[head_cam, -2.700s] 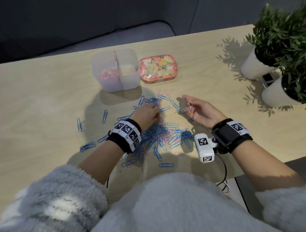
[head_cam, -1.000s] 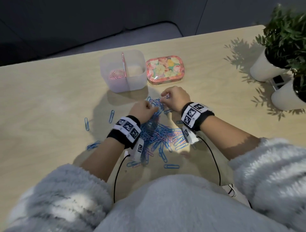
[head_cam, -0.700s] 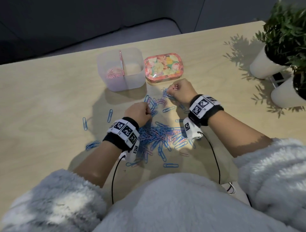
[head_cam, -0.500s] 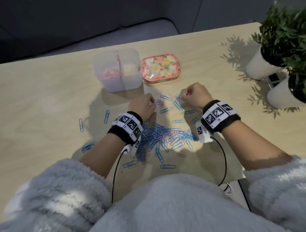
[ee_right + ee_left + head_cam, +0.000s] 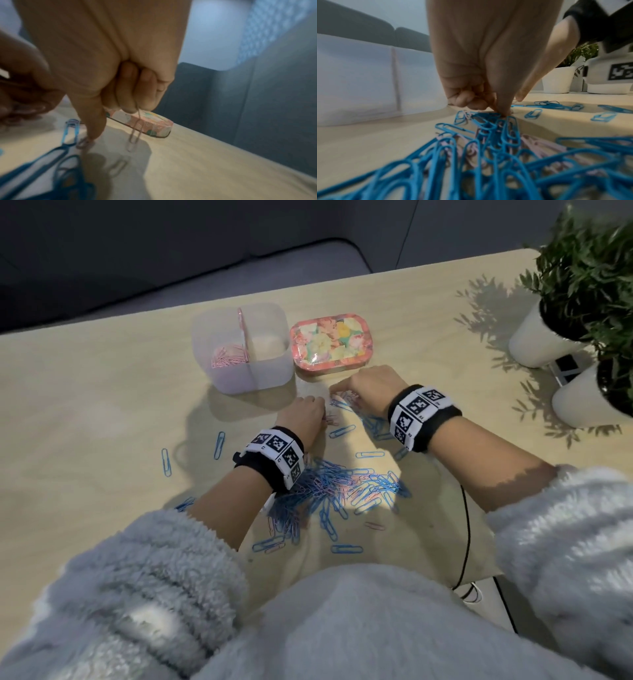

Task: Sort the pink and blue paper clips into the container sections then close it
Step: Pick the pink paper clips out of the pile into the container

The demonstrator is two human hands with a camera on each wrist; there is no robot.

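A translucent two-section container (image 5: 270,371) stands open at the back, with pink clips (image 5: 227,357) in its left section. Its floral lid (image 5: 330,345) lies to its right. Blue and pink paper clips (image 5: 342,491) are heaped on the table between my wrists. My left hand (image 5: 317,412) (image 5: 498,111) has its fingers curled, and the thumb and forefinger tips pinch down on a clip at the heap's far edge. My right hand (image 5: 337,392) (image 5: 109,111) sits close beside it, just in front of the lid. Its curled fingers hold a dangling pink clip (image 5: 135,129), while the forefinger touches another pink clip (image 5: 84,142) on the table.
Two white plant pots (image 5: 534,344) (image 5: 582,402) stand at the right edge. Stray blue clips (image 5: 166,462) lie on the table (image 5: 85,422) to the left of my left arm. A black cable (image 5: 466,525) runs off the near edge.
My right hand came back left and down to the clips by the lid, close to my left hand. My left hand shifted slightly forward, still curled.
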